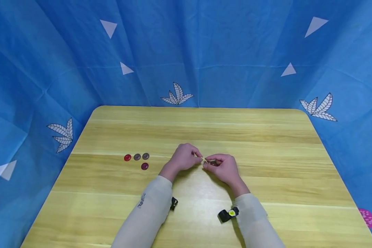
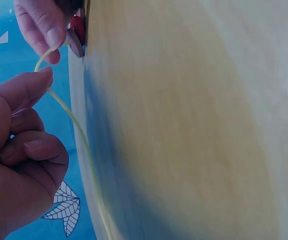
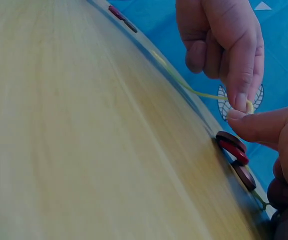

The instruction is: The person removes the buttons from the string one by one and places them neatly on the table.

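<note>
- Mid-table, my left hand (image 1: 183,157) pinched the yellow cord (image 2: 68,112); my right hand (image 1: 222,167) gripped its end beside the threaded buttons (image 3: 232,145).
- A slack pinch risked buttons sliding off.
- Farther left lay four loose buttons (image 1: 137,157).

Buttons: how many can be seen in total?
7, maybe more hidden. Four lie loose on the table left of the hands: red, two brownish, maroon. Three sit on the string at the right hand.
</note>
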`<state>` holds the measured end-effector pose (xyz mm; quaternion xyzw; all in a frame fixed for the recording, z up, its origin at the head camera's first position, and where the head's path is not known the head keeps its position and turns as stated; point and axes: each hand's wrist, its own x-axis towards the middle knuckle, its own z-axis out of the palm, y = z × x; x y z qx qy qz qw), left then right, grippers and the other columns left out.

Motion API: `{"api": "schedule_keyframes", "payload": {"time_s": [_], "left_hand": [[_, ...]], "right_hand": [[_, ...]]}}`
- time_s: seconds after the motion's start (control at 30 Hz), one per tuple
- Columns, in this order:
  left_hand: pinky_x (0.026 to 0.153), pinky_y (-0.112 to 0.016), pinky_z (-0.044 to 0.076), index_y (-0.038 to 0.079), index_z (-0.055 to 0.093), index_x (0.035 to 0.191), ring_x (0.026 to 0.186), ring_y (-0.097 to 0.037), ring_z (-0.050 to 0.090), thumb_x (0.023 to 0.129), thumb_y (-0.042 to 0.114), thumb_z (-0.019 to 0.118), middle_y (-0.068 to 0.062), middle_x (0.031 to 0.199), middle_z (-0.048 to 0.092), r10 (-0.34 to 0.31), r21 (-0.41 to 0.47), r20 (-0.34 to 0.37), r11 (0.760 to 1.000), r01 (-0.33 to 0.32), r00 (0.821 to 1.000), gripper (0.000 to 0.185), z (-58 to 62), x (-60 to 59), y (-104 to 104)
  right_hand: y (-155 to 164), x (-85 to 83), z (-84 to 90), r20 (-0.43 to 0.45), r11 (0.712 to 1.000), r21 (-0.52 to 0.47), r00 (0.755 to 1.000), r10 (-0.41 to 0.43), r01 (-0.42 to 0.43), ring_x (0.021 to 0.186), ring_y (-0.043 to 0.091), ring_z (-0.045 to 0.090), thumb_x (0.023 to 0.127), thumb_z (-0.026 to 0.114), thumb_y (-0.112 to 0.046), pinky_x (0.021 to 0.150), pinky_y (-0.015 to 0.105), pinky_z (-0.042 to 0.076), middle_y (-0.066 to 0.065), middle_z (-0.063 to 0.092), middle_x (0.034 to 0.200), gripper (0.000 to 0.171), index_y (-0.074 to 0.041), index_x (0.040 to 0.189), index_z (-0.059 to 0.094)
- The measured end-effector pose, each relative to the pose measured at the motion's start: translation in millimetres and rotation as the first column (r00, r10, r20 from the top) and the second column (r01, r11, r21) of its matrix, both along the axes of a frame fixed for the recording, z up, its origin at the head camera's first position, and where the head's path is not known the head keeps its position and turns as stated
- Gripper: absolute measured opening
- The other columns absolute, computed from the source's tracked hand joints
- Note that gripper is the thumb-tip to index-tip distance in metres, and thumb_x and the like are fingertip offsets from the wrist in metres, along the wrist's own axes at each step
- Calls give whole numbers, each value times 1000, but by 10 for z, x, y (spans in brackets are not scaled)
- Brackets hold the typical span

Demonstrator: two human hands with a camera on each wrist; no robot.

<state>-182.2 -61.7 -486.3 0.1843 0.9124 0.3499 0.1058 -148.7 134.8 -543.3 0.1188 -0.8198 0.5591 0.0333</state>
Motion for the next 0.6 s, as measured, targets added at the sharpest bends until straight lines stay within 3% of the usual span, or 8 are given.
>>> {"api": "schedule_keyframes", "payload": {"time_s": [0.07,0.13,0.33,0.6], "left_hand": [[57,-27,43,16,80,86,59,-11,52,88,18,77,9,69,63,8,3,-1,1000,-8,1000,4,16,1,-8],[58,-28,45,17,80,86,60,-12,53,89,17,77,10,74,65,19,8,-2,1000,-19,1000,4,28,2,-26],[58,-29,45,17,80,87,59,-12,53,89,17,77,10,73,65,46,13,-9,999,-46,999,4,52,0,-75],[54,-30,41,16,80,87,55,-15,48,90,16,76,2,64,58,85,41,6,996,-85,996,5,65,0,-139]], "right_hand": [[20,6,7,27,1000,-14,999,17,-17,68,13,69,74,89,-7,67,28,53,-4,71,69,25,-8,96,79],[43,11,12,45,1000,-16,999,23,-23,62,10,65,73,90,-8,64,26,51,-2,67,64,31,-8,101,78],[91,24,34,25,1000,-4,1000,-1,1,46,6,32,71,89,-3,47,27,33,1,39,53,36,-10,104,78],[110,20,-7,-52,998,52,998,-20,23,51,11,31,74,82,0,54,30,37,0,35,56,28,-10,100,78]]}}
